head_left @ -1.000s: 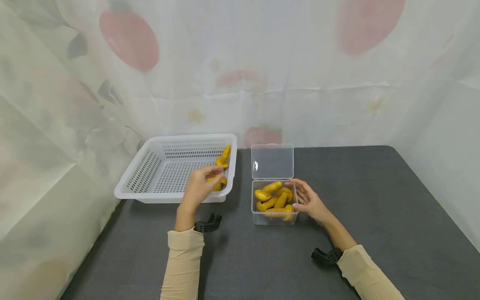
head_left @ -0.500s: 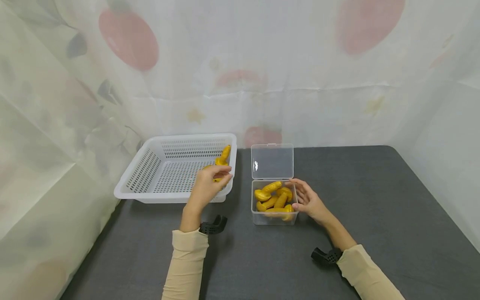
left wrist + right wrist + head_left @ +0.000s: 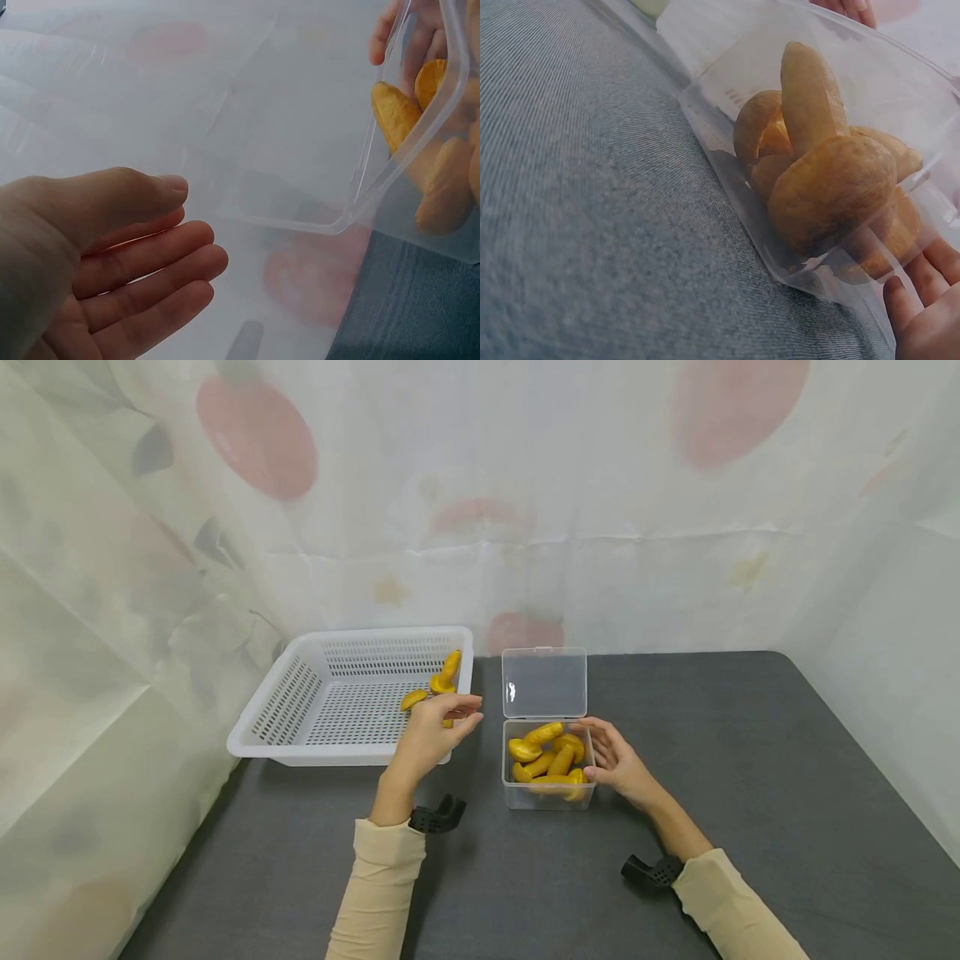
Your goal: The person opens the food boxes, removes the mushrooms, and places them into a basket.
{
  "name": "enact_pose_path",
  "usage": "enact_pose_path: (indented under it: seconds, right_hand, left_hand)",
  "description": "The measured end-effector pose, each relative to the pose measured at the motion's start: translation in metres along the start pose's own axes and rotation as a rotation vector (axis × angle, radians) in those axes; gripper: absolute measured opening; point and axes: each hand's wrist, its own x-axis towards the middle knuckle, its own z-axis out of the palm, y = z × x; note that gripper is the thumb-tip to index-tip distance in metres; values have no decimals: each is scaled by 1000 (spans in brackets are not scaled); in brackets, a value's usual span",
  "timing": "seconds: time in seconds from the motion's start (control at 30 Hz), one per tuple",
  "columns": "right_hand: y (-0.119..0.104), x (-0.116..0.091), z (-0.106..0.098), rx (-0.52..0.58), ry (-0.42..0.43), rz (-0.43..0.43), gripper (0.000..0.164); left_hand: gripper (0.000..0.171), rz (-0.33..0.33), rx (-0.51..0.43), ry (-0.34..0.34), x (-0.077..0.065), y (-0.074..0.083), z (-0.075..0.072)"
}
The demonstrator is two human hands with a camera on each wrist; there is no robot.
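Note:
My left hand (image 3: 431,735) is over the right rim of the white perforated basket (image 3: 255,750), thumb and fingers apart. The left wrist view shows nothing between its fingers (image 3: 161,259). Below and beside it in the basket lie yellow mushrooms, one near the back right (image 3: 446,672), another by the knuckles (image 3: 414,699); the hand partly hides a further one. My right hand (image 3: 618,760) grips the right side of a clear plastic box (image 3: 525,797), thumb toward its front corner, fingers toward the back. Several yellow mushrooms (image 3: 832,195) are heaped inside the box.
The box's hinged lid (image 3: 545,685) stands raised behind it. Both containers are on a dark grey tabletop (image 3: 712,760). A fruit-print curtain (image 3: 600,485) hangs along the back and left.
My left hand has drawn rightward from over the mushrooms in the basket to its right rim, uncovering a mushroom to its left. The right hand and the box have stayed still.

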Motion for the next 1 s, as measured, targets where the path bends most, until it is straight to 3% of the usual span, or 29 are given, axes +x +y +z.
enact_pose_path:
  seconds: [0.33, 0.6, 0.87, 1.0]
  right_hand:
    - [-4, 0, 4, -79, 50, 41, 55]
    - [-1, 2, 5, 1, 52, -28, 52]
    - [0, 2, 5, 22, 66, -28, 52]
    - [1, 2, 5, 3, 74, -18, 52]
  left_hand:
    - [25, 38, 17, -69, 0, 9, 16]
    - [24, 75, -25, -146, 2, 15, 33]
    - [25, 97, 5, -193, 4, 15, 50]
    - [26, 103, -36, -216, 4, 16, 57]
